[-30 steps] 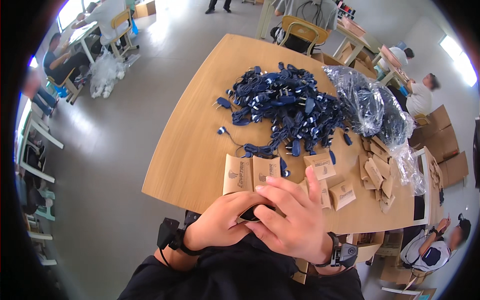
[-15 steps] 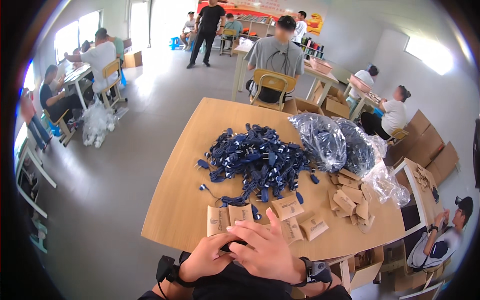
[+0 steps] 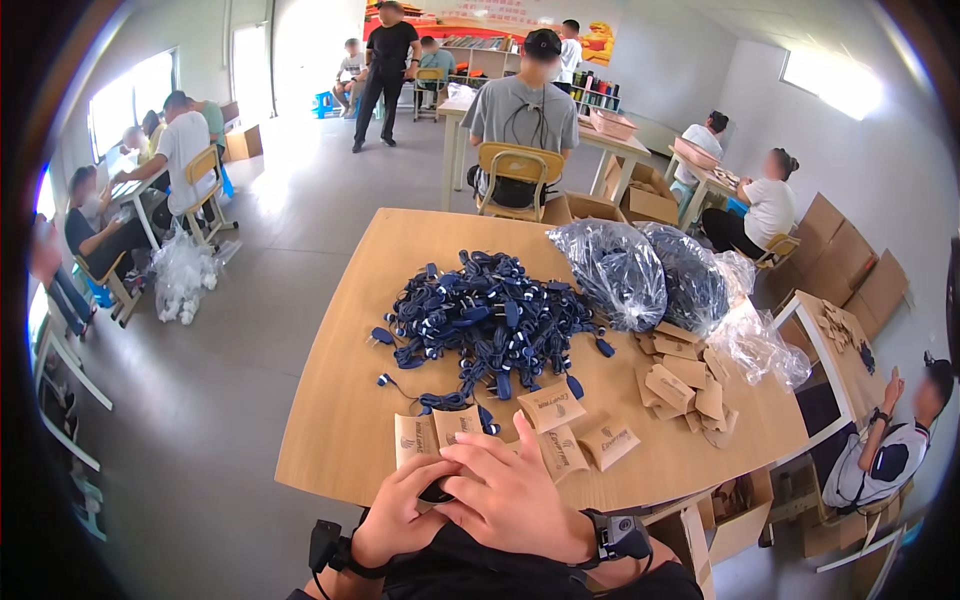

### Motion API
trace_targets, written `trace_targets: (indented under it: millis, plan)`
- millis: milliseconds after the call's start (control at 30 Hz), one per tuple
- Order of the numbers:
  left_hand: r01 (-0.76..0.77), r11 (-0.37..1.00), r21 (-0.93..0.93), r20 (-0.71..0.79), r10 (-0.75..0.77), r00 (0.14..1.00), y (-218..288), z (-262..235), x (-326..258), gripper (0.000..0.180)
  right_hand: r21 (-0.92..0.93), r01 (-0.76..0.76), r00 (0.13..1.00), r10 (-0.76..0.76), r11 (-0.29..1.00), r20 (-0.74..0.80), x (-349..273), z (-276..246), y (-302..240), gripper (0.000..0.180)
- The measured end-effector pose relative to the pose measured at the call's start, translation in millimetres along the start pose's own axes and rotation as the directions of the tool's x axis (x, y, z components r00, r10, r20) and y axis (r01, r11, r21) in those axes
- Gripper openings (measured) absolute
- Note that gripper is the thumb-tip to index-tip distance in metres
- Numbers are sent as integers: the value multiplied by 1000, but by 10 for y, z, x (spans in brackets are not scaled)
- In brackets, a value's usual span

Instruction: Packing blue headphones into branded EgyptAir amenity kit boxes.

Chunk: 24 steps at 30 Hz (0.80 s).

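Observation:
My left hand [image 3: 408, 505] and my right hand [image 3: 515, 488] meet at the table's near edge, right over left. The left fingers curl around a small dark thing [image 3: 436, 492], mostly covered, so I cannot make out its kind. My right fingers bend over it, with one finger stuck up. Just beyond the hands lie several brown pillow-shaped cardboard boxes [image 3: 552, 408], two of them side by side behind my left hand. Farther back is a large heap of dark blue coiled cords [image 3: 490, 320] with small plugs and whitish end pieces.
Flat brown cardboard boxes [image 3: 690, 380] lie piled at the right of the wooden table [image 3: 330, 400]. Behind them stand clear plastic bags [image 3: 615, 275] stuffed with dark items. Open cartons [image 3: 740, 515] are below the right edge. Other people sit at tables around the room.
The view has turned slightly, so the table and room sit a little farther left. My hands keep nearly the same hold. At the far right, a seated person's hand has risen.

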State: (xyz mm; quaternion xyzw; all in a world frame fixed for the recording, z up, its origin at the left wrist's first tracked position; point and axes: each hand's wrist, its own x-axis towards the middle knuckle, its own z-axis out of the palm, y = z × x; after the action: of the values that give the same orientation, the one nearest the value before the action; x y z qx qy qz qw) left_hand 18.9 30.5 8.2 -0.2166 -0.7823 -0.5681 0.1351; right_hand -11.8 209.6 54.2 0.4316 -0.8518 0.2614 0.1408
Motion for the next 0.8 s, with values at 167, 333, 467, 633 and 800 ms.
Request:
trace_targets:
  millis: [167,333,467,633,800]
  plan:
    - [1,999,53,-94,4,996,-37,2,-80,50,-11,59,997,-59,998,-59,33,26,-5,20]
    - [76,997,27,-72,-74,995,26,6,-73,53,14,50,999,-50,999,-15,80,-34,-52,21]
    - [79,997,4,-64,-79,995,-14,35,-105,54,-34,4,1000,-5,999,-22,113,-35,-84,24]
    - [35,998,47,-92,-31,995,40,80,-78,53,-27,-67,986,62,997,-155,115,76,-176,27]
    - [-113,987,117,-40,118,992,-100,64,-125,61,-12,-77,983,74,997,-169,58,93,-194,20]
